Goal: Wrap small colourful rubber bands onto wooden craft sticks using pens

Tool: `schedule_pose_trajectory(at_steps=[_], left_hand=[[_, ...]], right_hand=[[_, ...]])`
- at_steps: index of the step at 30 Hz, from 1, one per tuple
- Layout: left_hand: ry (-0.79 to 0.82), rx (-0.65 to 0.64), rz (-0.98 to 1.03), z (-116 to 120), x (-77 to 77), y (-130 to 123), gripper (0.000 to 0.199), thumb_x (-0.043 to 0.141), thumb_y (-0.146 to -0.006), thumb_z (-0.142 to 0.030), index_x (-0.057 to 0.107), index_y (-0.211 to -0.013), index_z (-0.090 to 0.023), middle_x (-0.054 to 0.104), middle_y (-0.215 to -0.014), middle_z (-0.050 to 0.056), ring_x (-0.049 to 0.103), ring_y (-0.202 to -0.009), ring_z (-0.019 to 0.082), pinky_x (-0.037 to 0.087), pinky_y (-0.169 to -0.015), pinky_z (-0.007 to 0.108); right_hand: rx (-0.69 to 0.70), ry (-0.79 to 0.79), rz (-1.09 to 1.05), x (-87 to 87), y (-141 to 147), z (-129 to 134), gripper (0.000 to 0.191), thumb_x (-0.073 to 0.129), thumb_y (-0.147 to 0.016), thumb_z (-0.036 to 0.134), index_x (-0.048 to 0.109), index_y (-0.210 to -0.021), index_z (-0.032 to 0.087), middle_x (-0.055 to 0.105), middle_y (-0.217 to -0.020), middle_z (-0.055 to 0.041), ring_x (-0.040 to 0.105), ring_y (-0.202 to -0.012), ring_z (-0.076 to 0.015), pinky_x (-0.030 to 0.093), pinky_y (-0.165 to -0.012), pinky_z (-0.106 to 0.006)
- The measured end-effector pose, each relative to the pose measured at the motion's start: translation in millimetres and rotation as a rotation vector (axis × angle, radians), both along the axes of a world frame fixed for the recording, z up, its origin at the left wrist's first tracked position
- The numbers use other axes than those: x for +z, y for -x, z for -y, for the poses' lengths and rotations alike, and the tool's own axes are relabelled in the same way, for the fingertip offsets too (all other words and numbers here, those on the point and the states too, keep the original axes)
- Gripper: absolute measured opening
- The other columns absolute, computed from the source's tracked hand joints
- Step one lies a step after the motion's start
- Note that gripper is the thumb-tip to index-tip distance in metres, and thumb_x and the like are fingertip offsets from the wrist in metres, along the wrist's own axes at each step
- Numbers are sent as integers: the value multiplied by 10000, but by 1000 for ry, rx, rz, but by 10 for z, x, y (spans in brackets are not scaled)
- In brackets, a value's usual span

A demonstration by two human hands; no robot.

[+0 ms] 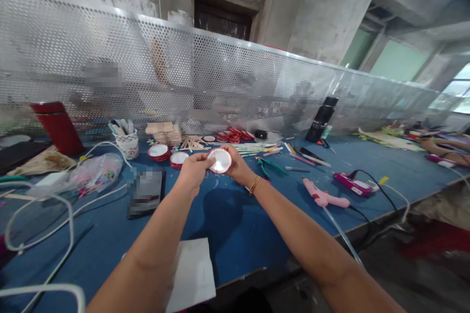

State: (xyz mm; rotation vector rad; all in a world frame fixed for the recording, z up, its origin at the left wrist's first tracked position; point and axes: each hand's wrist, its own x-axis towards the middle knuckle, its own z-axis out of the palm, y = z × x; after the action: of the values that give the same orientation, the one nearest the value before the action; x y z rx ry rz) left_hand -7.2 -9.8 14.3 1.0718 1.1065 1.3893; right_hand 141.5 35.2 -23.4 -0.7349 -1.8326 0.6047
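Two bare forearms (147, 249) come in from the near edge, the left one partly covering a white sheet (194, 271) on the blue table (253, 234). The left hand (191, 173) and right hand (239, 170) together grip a round, red-rimmed disc (221, 160) above the table, left thumb on its pale face, right fingers at its right edge. Farther left stand two stacks of similar discs (158, 151); green-handled pliers (270, 166) lie to the right, a pink glue gun (323, 196) farther right. A dark phone (149, 193) rests left of the left hand.

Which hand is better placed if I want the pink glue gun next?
Probably your right hand: the pink glue gun lies to its right, while your left hand is farther away. Both hold the red-rimmed disc.
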Motion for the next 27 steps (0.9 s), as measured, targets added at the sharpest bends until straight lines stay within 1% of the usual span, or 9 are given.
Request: schedule_pose_trajectory(at_steps=[3,7,11,16,18,21,24,25,27], left_hand=[[-6,4,-6,31,37,-16,236,804,-495,-232,613,-597,-139,546,-511,-35,417,-474,62,295,-492,205],[-11,-3,-27,54,56,-38,185,778,-518,-185,611,-587,-140,518,-483,-42,415,-471,68,313,-497,209],[-21,10,-80,42,22,-41,158,766,-535,-151,622,-598,-135,511,-482,-45,410,-467,65,316,-500,211],[-1,-15,-127,4,-43,-23,187,791,-518,-180,632,-610,-141,513,-485,-45,400,-469,66,298,-494,210],[4,-30,-141,-3,-52,-18,208,804,-500,-200,631,-601,-145,519,-489,-43,388,-467,64,283,-485,208],[10,-38,-154,-1,-45,-18,219,809,-488,-211,628,-595,-148,511,-484,-47,368,-457,57,264,-473,206],[18,-16,-151,0,-33,-20,218,800,-490,-202,623,-607,-151,511,-487,-50,388,-464,59,267,-474,203],[20,-7,-149,-3,-34,-18,216,794,-494,-198,620,-613,-151,515,-493,-49,399,-470,61,272,-476,202],[14,5,-144,-19,-44,-10,216,784,-503,-201,612,-624,-151,520,-504,-49,417,-480,64,281,-481,200]], right_hand=[[36,128,-96,-48,15,-38,491,721,-683,395,461,-1054,206,648,-1060,-74,614,-899,-193,501,-801,-321],[79,309,-297,-105,40,-111,388,691,-698,391,534,-1000,202,685,-940,-41,621,-740,-154,509,-669,-275],[68,444,-451,-96,56,-124,391,729,-645,406,585,-945,200,692,-824,-16,605,-618,-128,481,-564,-240],[107,532,-528,-51,78,-85,399,783,-565,396,608,-857,187,670,-721,16,580,-565,-105,464,-533,-221],[77,571,-553,-46,57,-106,408,783,-558,405,607,-850,181,643,-680,33,555,-541,-91,451,-512,-210],[-88,579,-626,-34,-42,-169,403,764,-582,431,588,-846,182,583,-627,63,495,-483,-65,427,-470,-196],[-231,516,-655,19,-185,-205,355,729,-638,468,556,-775,190,546,-605,74,418,-430,-40,398,-437,-183],[-236,481,-619,47,-226,-200,345,716,-662,481,561,-755,188,551,-606,66,418,-430,-40,391,-431,-179],[-164,439,-472,108,-279,-165,348,681,-714,513,613,-759,175,594,-631,32,459,-456,-50,394,-436,-178]])
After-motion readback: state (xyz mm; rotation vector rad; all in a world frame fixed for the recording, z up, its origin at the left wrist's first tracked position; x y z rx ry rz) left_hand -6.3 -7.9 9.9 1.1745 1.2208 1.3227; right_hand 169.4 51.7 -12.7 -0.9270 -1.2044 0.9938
